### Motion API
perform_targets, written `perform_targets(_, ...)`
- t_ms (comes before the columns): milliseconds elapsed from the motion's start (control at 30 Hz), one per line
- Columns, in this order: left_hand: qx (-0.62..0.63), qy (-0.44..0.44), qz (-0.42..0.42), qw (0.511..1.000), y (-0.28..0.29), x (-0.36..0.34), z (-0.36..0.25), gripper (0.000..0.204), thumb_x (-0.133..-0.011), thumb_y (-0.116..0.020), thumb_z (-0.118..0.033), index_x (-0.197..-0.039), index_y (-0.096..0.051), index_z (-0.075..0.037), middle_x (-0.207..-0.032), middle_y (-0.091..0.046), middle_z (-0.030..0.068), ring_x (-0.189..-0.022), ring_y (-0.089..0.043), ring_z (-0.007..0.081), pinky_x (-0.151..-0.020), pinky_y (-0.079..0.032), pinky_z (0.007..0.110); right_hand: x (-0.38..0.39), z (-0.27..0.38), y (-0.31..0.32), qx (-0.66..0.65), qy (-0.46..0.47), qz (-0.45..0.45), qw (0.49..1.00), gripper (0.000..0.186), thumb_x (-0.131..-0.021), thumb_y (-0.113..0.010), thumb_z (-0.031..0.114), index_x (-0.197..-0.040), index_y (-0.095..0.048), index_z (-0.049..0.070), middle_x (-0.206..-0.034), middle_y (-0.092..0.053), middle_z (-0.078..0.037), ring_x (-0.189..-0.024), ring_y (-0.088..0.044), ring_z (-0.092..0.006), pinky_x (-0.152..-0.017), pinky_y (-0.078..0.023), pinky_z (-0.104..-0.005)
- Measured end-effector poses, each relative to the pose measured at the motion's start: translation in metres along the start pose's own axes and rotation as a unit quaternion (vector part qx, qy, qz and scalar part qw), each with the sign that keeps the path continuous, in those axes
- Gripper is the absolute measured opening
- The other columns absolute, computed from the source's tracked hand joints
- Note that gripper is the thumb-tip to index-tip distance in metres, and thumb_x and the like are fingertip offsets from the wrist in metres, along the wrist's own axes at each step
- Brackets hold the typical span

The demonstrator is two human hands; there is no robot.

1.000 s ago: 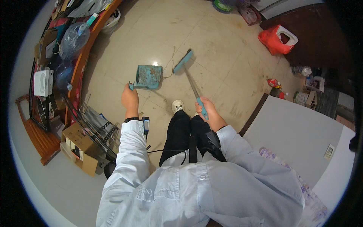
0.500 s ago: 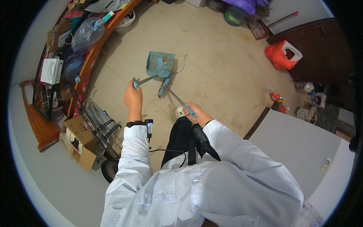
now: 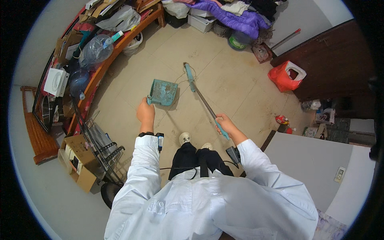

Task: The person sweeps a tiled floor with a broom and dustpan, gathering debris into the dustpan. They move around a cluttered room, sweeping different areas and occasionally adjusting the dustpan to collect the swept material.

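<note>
My left hand point(image 3: 145, 114) is closed round the handle end of a blue-green dustpan point(image 3: 164, 92), whose worn, dirt-specked pan is beyond my fist. Closed on the blue-green grip of a long-handled broom point(image 3: 205, 103) is my right hand point(image 3: 227, 124). The broom's grey stick slants away to its narrow blue-green head point(image 3: 189, 74), to the right of the dustpan and apart from it. Thin string-like strands lie in a loop around the broom head. Whether the dustpan touches the floor I cannot tell.
Pale floor tiles point(image 3: 232, 76) carry dark smudges. On the left stand a cluttered wooden bench point(image 3: 105, 56), a black folding trolley point(image 3: 96, 140) and an opened cardboard box point(image 3: 82, 156). A red bag point(image 3: 282, 78) sits by the dark door at right, near a grey panel point(image 3: 308, 160).
The broom head has swung away from beside the dustpan, forward and to the right. My right hand has moved right with the grip. My view has shifted, showing more of the far side.
</note>
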State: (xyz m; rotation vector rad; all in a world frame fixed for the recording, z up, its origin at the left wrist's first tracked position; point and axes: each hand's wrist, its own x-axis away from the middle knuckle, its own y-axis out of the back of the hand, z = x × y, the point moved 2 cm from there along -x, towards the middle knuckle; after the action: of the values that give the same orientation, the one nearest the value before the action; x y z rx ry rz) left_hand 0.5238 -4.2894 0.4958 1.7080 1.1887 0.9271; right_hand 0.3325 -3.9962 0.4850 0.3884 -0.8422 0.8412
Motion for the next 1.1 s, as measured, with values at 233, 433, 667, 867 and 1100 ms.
perform_targets(233,0.044,-0.001,0.000,0.999,-0.020,-0.009,-0.013,0.030,-0.072,-0.054,-0.014,-0.102,-0.059,-0.014,-0.086,-0.063,0.0140,-0.079,-0.060,0.0341,-0.064,-0.047,0.044,0.095,0.046,0.019,0.118,0.030,0.027,0.992,0.030,-0.090,-0.044,0.018,-0.118,-0.040,0.009,-0.064,-0.049,-0.005,-0.044,-0.044,-0.0119,-0.037,-0.034,-0.0260)
perform_targets(433,0.053,-0.039,-0.048,0.997,-0.032,-0.023,-0.022,0.033,-0.072,-0.055,-0.014,-0.105,-0.059,-0.012,-0.085,-0.063,0.0150,-0.079,-0.060,0.0340,-0.064,-0.047,0.044,0.135,0.044,0.023,0.169,0.006,0.014,0.985,0.030,-0.089,-0.046,0.019,-0.118,-0.041,0.010,-0.066,-0.051,-0.006,-0.046,-0.047,-0.0126,-0.039,-0.038,-0.0279)
perform_targets(667,0.079,-0.028,-0.031,0.996,-0.030,-0.024,-0.037,0.032,-0.073,-0.055,-0.016,-0.105,-0.058,-0.013,-0.088,-0.063,0.0162,-0.081,-0.059,0.0353,-0.065,-0.047,0.045,0.141,0.019,0.031,0.162,-0.015,-0.001,0.987,0.030,-0.089,-0.046,0.020,-0.118,-0.041,0.012,-0.066,-0.051,-0.007,-0.046,-0.047,-0.0127,-0.039,-0.038,-0.0285)
perform_targets(867,0.077,-0.042,-0.008,0.996,-0.020,-0.021,-0.040,0.037,-0.072,-0.057,-0.017,-0.109,-0.056,-0.012,-0.092,-0.062,0.0177,-0.084,-0.059,0.0356,-0.069,-0.047,0.045,0.141,0.003,0.038,0.156,-0.008,-0.009,0.988,0.032,-0.089,-0.047,0.020,-0.118,-0.041,0.012,-0.065,-0.052,-0.007,-0.045,-0.048,-0.0139,-0.039,-0.039,-0.0293)
perform_targets(1100,0.078,-0.074,0.002,0.994,-0.020,-0.012,-0.037,0.034,-0.072,-0.058,-0.016,-0.105,-0.057,-0.014,-0.090,-0.062,0.0146,-0.084,-0.059,0.0336,-0.067,-0.047,0.043,0.131,0.016,0.038,0.244,0.056,-0.012,0.968,0.032,-0.087,-0.050,0.019,-0.116,-0.045,0.009,-0.063,-0.053,-0.009,-0.046,-0.051,-0.0162,-0.041,-0.041,-0.0319)
